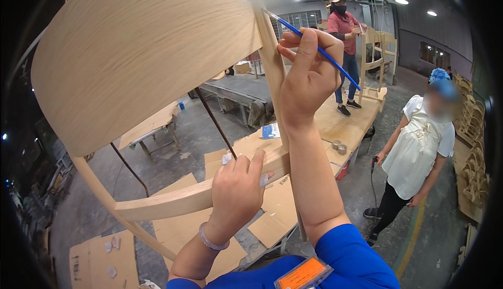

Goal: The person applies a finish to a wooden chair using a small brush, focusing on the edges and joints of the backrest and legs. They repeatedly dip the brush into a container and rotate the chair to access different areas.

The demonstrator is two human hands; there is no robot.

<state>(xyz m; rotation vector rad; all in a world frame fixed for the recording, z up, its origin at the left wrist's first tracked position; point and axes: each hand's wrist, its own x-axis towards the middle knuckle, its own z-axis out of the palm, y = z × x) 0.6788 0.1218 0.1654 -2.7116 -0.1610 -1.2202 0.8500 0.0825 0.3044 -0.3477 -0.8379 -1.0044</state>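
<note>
A pale wooden chair frame stands before me, with a broad curved backrest (141, 63), an upright post (272, 69) at its right and a lower curved rail (167, 201). Pinched in my right hand (312, 71) is a slim blue paintbrush (335, 64). Its tip is at the top of the post, where the backrest joins it. My left hand (238, 184) is closed over the lower rail, with a crumpled white cloth (266, 180) showing at both sides of its fingers. The palm side of that hand is hidden.
Cardboard sheets (275, 205) cover the bench below, with two small round tins (339, 147) on it. Another person (346, 42) works at a chair frame (374, 53) at the bench's far end. One more person (424, 142) stands at right, holding a corded tool. Stacked wooden parts (471, 168) line the right side.
</note>
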